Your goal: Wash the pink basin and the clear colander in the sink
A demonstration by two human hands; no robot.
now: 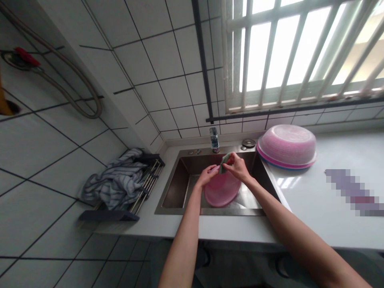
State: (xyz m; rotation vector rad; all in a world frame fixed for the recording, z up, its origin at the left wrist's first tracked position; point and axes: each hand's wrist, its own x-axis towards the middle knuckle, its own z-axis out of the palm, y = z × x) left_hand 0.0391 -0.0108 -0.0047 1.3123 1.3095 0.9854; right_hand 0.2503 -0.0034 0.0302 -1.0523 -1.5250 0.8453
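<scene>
A pink plastic basin [222,193] is tilted inside the stainless steel sink [171,186], below both hands. My left hand [207,176] grips the basin's upper left rim. In my right hand [237,166], the fingers pinch a small, thin green cloth [224,162] at the basin's top rim. The cloth hangs between my two hands; whether it is a rag or a scouring pad I cannot tell. Behind the basin stands the faucet [214,138].
Stacked pink basins [286,145] lie upside down on the white counter [300,208], right of the sink. A metal drain strainer [248,143] sits at the back rim. Left of the sink, a striped cloth [120,180] lies on a rack [150,176]. A barred window [288,60] is above.
</scene>
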